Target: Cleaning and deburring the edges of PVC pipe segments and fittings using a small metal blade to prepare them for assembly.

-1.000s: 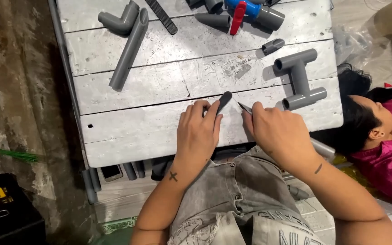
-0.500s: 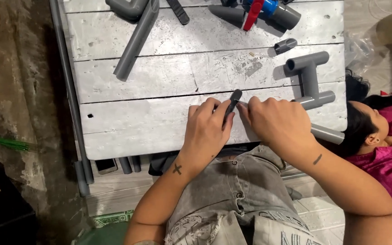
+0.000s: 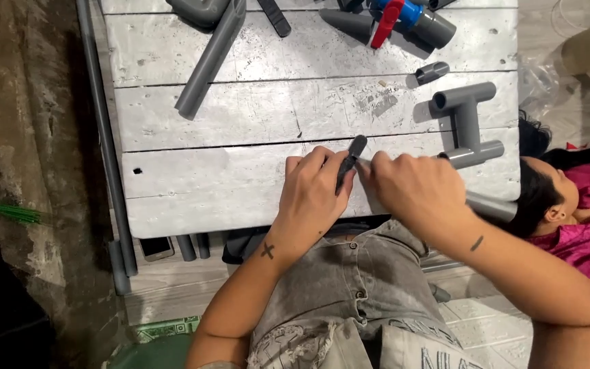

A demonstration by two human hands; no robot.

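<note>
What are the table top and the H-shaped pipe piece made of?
Table top: looks like wooden planks under worn silver-grey paint; gaps between boards, scratches and a hole show. H-shaped pipe piece: probably grey plastic pipe, matte and smooth, with socketed joints.

Grey pipe [image 3: 211, 58], valve [image 3: 396, 15], tee assy [image 3: 467, 123].

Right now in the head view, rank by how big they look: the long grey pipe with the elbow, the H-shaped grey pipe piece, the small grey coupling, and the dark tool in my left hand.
1. Long grey pipe
2. H-shaped pipe piece
3. Dark tool, though the left hand hides part of it, so this rank is unsure
4. Small grey coupling
</note>
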